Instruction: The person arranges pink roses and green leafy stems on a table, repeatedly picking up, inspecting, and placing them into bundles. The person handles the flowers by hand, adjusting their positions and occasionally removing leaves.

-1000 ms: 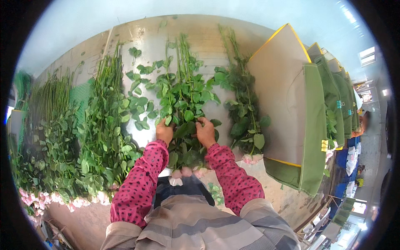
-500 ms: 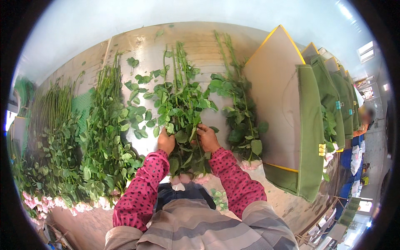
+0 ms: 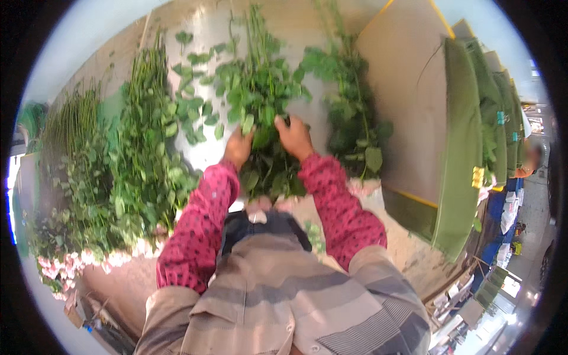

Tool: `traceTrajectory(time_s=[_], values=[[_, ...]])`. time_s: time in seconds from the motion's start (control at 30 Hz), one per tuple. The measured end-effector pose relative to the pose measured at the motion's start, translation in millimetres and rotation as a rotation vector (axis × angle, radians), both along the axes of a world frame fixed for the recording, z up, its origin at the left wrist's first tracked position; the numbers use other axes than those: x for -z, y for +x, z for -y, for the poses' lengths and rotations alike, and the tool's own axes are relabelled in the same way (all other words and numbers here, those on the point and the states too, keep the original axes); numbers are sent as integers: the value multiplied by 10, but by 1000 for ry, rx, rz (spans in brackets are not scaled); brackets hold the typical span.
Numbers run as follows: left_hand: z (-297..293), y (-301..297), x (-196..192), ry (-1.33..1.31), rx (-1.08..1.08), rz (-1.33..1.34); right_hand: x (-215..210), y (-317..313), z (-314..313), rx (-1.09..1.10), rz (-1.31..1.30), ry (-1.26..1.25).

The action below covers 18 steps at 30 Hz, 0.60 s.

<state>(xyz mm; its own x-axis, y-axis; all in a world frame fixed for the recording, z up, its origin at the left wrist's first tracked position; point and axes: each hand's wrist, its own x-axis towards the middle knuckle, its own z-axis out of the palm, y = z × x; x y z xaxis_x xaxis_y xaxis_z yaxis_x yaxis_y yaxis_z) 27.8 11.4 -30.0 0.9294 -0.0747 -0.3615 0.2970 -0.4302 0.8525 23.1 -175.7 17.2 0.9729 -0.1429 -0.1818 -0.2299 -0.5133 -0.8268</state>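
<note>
Clearly both hands, left hand [image 3: 238, 148] and right hand [image 3: 294, 137], clench the leafy stem bunch [image 3: 260, 100] at six o'clock; light, floppy, bruisable, best held low on stems.

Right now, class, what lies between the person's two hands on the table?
In the head view, the leafy green bunch lies between the left hand and the right hand; both hands press against its stems and leaves.

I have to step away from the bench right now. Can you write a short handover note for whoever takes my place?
Left hand: gripping the middle bunch of leafy stems from its left side.
Right hand: gripping the same bunch from the right.
The bunch lies on the pale table, flower heads toward you.
Done: sorted stems piled at left.
Left: another bunch lies untouched at right.
</note>
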Motion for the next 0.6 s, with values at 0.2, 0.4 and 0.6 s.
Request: traceTrajectory(time_s=[0.2,0.4,0.6], values=[[27,-98,-113,-708,134,-97,-31,99,-154,-2,-250,55],[137,-180,-899,-797,-40,-519,-305,-200,-111,-112,-52,449],[374,-676,-1557,-303,-9,-172,-763,-684,72,-237,164,433]])
